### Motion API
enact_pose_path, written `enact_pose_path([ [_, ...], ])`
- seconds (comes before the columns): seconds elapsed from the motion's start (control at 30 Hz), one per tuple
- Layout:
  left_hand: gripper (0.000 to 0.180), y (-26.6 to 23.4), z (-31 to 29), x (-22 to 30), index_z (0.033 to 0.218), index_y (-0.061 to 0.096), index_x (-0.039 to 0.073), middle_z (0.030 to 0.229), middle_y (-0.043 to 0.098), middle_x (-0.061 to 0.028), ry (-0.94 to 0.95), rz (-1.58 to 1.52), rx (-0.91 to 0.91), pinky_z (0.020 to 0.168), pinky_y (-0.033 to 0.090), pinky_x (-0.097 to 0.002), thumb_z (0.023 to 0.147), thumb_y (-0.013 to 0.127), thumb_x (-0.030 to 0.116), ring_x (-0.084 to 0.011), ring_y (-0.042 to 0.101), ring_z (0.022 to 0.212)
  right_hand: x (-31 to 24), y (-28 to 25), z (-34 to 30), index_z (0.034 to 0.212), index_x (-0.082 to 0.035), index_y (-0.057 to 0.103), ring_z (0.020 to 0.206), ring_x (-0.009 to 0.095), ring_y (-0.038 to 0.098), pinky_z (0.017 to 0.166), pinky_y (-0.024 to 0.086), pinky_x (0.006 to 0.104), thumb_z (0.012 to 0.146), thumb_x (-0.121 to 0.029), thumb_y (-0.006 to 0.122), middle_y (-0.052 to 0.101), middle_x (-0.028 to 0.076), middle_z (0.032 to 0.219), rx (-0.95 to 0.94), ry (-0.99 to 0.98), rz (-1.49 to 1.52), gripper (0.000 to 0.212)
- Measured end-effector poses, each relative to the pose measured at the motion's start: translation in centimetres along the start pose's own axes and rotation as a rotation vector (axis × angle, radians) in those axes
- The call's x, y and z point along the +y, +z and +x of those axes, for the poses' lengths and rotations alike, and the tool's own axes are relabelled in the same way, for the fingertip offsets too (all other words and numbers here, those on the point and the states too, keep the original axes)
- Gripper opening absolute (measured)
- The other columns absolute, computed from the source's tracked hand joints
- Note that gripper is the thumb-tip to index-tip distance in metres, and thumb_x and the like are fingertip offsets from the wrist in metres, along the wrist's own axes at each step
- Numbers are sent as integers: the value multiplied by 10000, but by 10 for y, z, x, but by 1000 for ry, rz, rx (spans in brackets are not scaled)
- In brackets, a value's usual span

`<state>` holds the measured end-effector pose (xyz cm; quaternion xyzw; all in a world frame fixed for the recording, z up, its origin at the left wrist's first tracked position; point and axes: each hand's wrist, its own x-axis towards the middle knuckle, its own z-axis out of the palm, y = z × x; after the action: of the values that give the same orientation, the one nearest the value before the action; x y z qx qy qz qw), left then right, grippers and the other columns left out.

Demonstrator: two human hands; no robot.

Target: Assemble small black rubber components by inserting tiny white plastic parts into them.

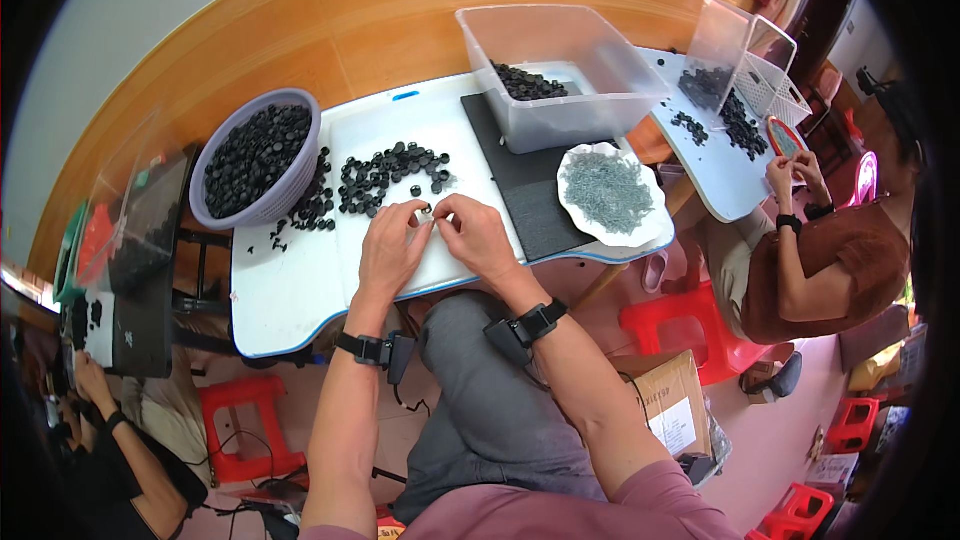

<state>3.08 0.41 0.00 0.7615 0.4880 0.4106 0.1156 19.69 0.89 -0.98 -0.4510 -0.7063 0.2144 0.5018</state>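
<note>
My left hand (393,246) and my right hand (478,235) meet above the front of the white table, fingertips pinched close together. A small dark piece (427,209) shows at the left fingertips. It looks like the small black round caps (385,175) loosely piled just beyond, but the fingers cover most of it. What the right fingertips pinch is too small to make out. One black cap (416,190) lies apart from the pile, near my fingers.
A purple-grey basket (285,202) full of black caps stands left. Right are a dark mat (520,190), a clear bin (570,120) and a scalloped white dish (637,236) of small greyish pieces. People work at tables either side. Red stools (245,420) and a cardboard box (675,395) are on the floor.
</note>
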Motion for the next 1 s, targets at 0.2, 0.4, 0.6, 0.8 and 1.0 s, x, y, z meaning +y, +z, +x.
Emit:
enact_pose_path([
  [0.2, 150, 2, -5, -11, 1008, 723, 41, 911, 695, -121, 134, 42, 15, 792, 516, -412, 860, 734, 66, -310, 653, 870, -3, 1, 0, 950, -23, 656, 808, 356, 699, 721, 554, 422, 850, -26, 678, 705, 162, 871, -38, 10, 4, 103],
  [0.4, 125, 1, -5, -10, 983, 725, 41, 900, 721, -111, 138, 59, 53, 773, 528, -400, 860, 734, 63, -296, 678, 851, -4, 3, 2, 959, -26, 643, 811, 349, 717, 717, 562, 418, 855, -35, 687, 719, 164, 865, -40, 29, 22, 114],
  [0.6, 116, -2, -2, -13, 990, 735, 21, 915, 728, -113, 99, 2, 55, 736, 532, -362, 883, 728, 65, -254, 676, 813, -1, 2, 2, 992, -32, 651, 730, 283, 717, 681, 559, 378, 859, -50, 716, 738, 136, 863, 2, 106, 30, 148],
  [0.8, 201, -5, 3, -11, 1092, 737, 45, 926, 684, -98, -218, -95, 116, 750, 516, -354, 899, 709, 94, -222, 642, 834, -4, -1, 4, 974, -8, 714, 714, 264, 711, 670, 557, 361, 856, -40, 702, 746, 147, 897, 54, 158, 42, 123],
  [1.0, 213, -1, 8, -16, 1097, 742, 79, 910, 628, -94, -63, 62, 21, 828, 499, -394, 897, 716, 147, -274, 619, 905, -3, 0, 4, 956, -5, 734, 701, 256, 700, 659, 554, 352, 849, -24, 677, 740, 145, 908, 81, 166, 46, 123],
])
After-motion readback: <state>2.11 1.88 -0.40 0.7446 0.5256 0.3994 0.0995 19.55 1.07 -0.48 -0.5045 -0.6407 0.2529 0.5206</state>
